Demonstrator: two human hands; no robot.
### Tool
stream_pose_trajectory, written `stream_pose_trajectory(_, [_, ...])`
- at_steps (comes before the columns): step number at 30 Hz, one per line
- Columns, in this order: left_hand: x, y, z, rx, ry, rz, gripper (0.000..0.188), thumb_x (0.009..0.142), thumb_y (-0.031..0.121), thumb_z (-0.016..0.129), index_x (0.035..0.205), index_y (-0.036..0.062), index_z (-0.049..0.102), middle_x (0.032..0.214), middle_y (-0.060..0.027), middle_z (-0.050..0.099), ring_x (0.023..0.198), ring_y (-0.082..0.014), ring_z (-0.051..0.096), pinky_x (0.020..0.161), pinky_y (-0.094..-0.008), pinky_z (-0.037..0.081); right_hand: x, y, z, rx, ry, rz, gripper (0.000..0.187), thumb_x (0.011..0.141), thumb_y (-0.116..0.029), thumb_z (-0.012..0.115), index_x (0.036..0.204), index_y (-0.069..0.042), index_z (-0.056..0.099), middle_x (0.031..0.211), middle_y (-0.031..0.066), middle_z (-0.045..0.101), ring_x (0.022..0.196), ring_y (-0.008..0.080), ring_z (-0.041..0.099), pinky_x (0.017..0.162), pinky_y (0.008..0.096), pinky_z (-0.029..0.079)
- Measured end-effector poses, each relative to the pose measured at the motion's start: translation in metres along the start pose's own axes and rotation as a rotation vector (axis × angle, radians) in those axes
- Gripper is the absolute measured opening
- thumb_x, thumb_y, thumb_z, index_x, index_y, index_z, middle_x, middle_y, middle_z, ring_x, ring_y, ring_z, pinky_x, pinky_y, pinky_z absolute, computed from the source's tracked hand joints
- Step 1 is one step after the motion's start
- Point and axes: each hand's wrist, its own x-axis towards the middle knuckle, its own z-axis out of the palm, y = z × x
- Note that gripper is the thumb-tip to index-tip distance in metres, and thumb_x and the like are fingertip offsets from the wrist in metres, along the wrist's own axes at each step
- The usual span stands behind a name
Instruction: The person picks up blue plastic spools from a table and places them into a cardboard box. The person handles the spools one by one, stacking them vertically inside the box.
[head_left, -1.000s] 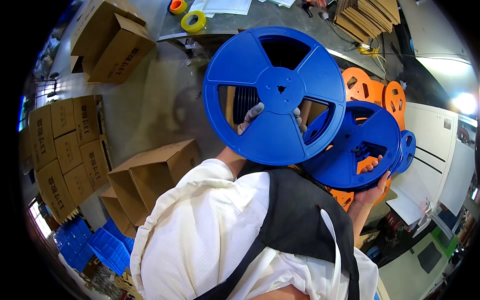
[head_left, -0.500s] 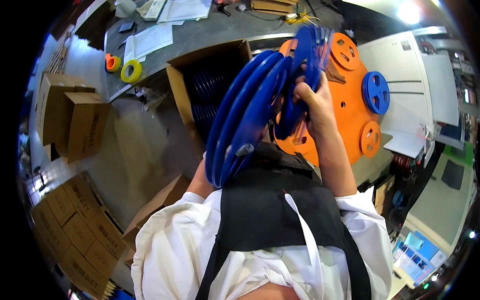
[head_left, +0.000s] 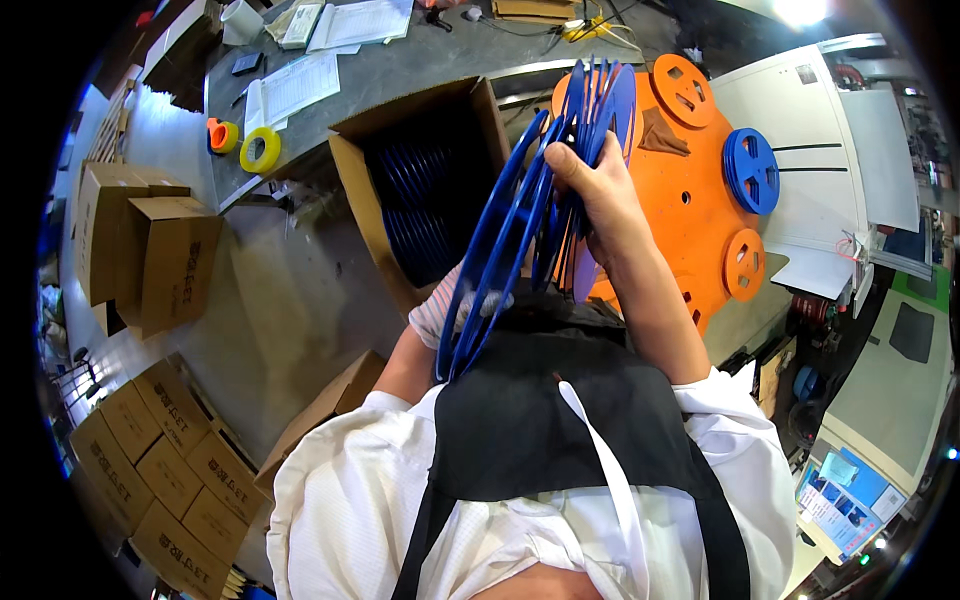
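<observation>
Blue plastic reel discs (head_left: pixel 510 235) stand nearly edge-on in front of my apron, with my left hand (head_left: pixel 450 305) closed on their lower left part. That hand wears a pale striped glove, and its fingers show between the discs. My right hand (head_left: pixel 600 190), bare, grips a second bunch of thin blue discs (head_left: pixel 590 100), thumb on the near side and fingers hidden behind. The two bunches meet and overlap in the middle. An open cardboard box (head_left: pixel 362 195) to their left holds rows of similar blue discs (head_left: pixel 415 235).
On the right is an orange turntable (head_left: pixel 690 235) carrying a blue disc stack (head_left: pixel 750 170), orange discs (head_left: pixel 684 90) and a brown cloth (head_left: pixel 662 133). Tape rolls (head_left: pixel 261 150) and papers (head_left: pixel 300 85) lie on the grey workbench (head_left: pixel 440 60). Stacked cartons (head_left: pixel 165 475) stand at lower left.
My right hand has moved left with its discs, up against the left bunch. The left bunch has turned more edge-on and its discs look less spread, baring the gloved left hand.
</observation>
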Motion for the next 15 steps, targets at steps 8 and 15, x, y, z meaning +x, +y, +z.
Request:
stream_pose_trajectory(8, [-0.023, 0.038, 0.018, 0.338, 0.219, 0.21, 0.079, 0.074, 0.044, 0.072, 0.134, 0.0012, 0.042, 0.121, -0.0175, 0.056, 0.112, -0.0309, 0.055, 0.101, -0.0418, 0.042, -0.005, 0.011, -0.067, 0.608, -0.064, 0.069, 0.043, 0.09, -0.037, 0.061, 0.11, -0.001, 0.051, 0.069, -0.0019, 0.042, 0.054, 0.008, 0.04, 0.051, 0.0234, 0.034])
stream_pose_trajectory(15, [-0.073, 0.072, -0.048, -0.13, 0.316, 0.503, 0.065, 0.081, 0.04, 0.067, 0.131, 0.0046, 0.045, 0.123, -0.0144, 0.055, 0.108, -0.0272, 0.057, 0.097, -0.0402, 0.045, -0.047, 0.032, -0.133, 1.178, -0.374, -0.109, 0.046, 0.092, -0.037, 0.059, 0.114, -0.001, 0.041, 0.06, -0.0026, 0.033, 0.044, 0.0057, 0.033, 0.044, 0.0209, 0.03])
